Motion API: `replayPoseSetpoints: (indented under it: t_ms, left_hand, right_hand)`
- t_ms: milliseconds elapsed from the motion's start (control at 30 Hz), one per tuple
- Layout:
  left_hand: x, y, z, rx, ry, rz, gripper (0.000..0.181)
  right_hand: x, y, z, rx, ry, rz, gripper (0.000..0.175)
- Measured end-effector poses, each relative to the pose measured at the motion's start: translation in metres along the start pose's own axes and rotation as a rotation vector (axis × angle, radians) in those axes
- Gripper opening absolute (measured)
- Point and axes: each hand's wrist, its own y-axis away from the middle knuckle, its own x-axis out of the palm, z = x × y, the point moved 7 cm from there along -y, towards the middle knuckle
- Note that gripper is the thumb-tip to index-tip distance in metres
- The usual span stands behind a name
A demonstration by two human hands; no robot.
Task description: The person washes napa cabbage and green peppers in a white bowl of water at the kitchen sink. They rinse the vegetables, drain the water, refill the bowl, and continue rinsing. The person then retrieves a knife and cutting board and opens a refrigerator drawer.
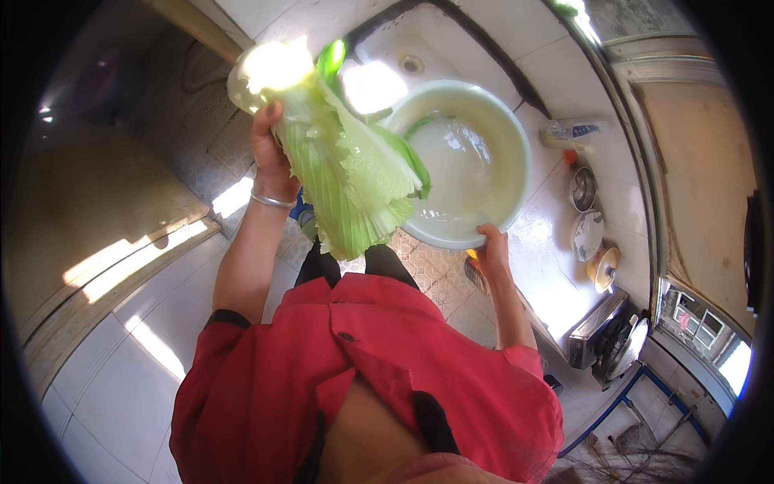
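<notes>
My left hand (pixel 273 145), with a silver-coloured bangle at the wrist, grips a bunch of pale green napa cabbage leaves (pixel 354 175). The leaves hang to the left of a large round basin (pixel 521 142) and overlap its left rim; their white bases are partly lost in glare. Cloudy water stands in the basin, with a green strip near its inner left wall. My right hand (pixel 494 245) holds the basin's near right rim, thumb on top and fingers hidden beneath. Another green vegetable piece (pixel 331 57) shows behind the leaves.
A white sink (pixel 453 45) with a drain lies beyond the basin. Along the tiled counter at right stand a clear plastic bottle (pixel 559 134), a metal bowl (pixel 583 189), a round lid (pixel 586 235), a yellow lidded pot (pixel 603 269) and a gas stove (pixel 595 327).
</notes>
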Motion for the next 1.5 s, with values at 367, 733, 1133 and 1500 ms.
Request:
replayPoseSetpoints:
  t_ms: [367,733,1133,1500]
  left_hand:
    - [0.085,-0.045,0.101,-0.117,0.212,0.102,0.073]
    - [0.066,-0.067,0.184,-0.291,0.222,-0.007,0.068]
    - [0.108,-0.055,0.202,-0.416,0.339,0.194,0.077]
    - [0.092,-0.066,0.224,-0.390,0.309,0.093,0.066]
  right_hand:
    - [-0.091,-0.018,0.039,0.126,0.205,0.083,0.056]
    - [0.084,-0.092,0.139,-1.234,1.219,0.288,0.036]
    - [0.034,-0.097,0.189,-0.798,0.762,0.116,0.019]
    - [0.033,-0.015,0.194,-1.125,0.721,0.002,0.025]
